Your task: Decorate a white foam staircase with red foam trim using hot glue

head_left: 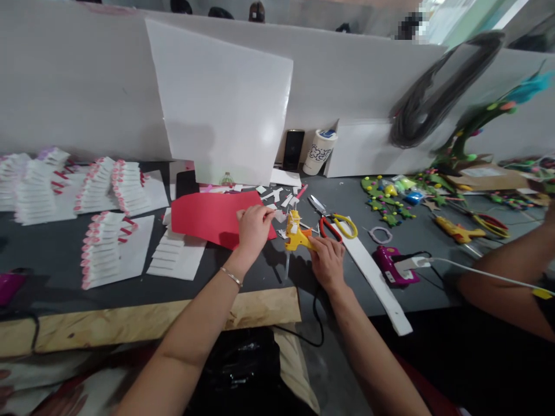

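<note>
My right hand (329, 260) is wrapped round the handle of a yellow glue gun (296, 234), whose nozzle end points away from me over small white scraps (287, 199). My left hand (255, 224) is closed in a pinch over the right part of a red sheet (208, 216); a small pale piece near its fingertips is too small to make out. White strips on a card (173, 254) lie partly under the red sheet. Scissors with red and yellow handles (342, 227) rest just beyond my right hand.
Strip bundles with pink ends (102, 248) lie at the left. A phone (293, 149) and a white cup (319, 152) stand at the back. A long white strip (377, 280), a purple socket block (392, 267) and green decorations (385, 202) are at the right, near another person's arm (511, 271).
</note>
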`<state>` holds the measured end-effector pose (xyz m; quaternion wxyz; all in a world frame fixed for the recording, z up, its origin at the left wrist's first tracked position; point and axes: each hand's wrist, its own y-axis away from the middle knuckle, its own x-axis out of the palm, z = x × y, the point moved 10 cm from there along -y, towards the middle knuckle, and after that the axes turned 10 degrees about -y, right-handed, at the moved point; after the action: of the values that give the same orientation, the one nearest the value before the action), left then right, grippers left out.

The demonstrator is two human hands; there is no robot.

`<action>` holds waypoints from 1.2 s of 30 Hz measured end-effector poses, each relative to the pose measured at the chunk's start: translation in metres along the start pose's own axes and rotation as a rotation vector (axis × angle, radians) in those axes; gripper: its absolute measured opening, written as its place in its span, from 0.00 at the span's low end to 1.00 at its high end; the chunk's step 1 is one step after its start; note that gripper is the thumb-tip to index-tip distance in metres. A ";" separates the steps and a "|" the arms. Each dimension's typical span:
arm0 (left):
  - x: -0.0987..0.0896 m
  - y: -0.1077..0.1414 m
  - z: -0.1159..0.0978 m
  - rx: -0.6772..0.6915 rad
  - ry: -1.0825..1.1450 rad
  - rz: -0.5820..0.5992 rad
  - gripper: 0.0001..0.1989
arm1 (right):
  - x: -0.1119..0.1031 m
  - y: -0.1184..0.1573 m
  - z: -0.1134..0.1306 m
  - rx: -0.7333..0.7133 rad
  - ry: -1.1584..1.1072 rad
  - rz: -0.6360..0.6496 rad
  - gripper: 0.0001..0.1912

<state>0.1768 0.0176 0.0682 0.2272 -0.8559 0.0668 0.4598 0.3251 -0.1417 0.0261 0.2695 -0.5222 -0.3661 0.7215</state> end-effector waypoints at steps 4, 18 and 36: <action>0.025 -0.003 0.009 -0.086 0.293 0.089 0.05 | 0.002 0.004 -0.003 0.017 -0.001 0.022 0.14; 0.052 0.002 0.016 -0.273 0.740 0.253 0.05 | 0.004 0.007 -0.002 0.006 -0.026 0.060 0.15; 0.022 0.007 0.039 -0.291 0.620 0.018 0.05 | 0.007 0.009 -0.007 0.061 -0.037 0.100 0.15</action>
<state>0.1576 0.0311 0.0296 0.0675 -0.9778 0.0739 0.1843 0.3299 -0.1401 0.0133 0.2423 -0.5180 -0.3223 0.7543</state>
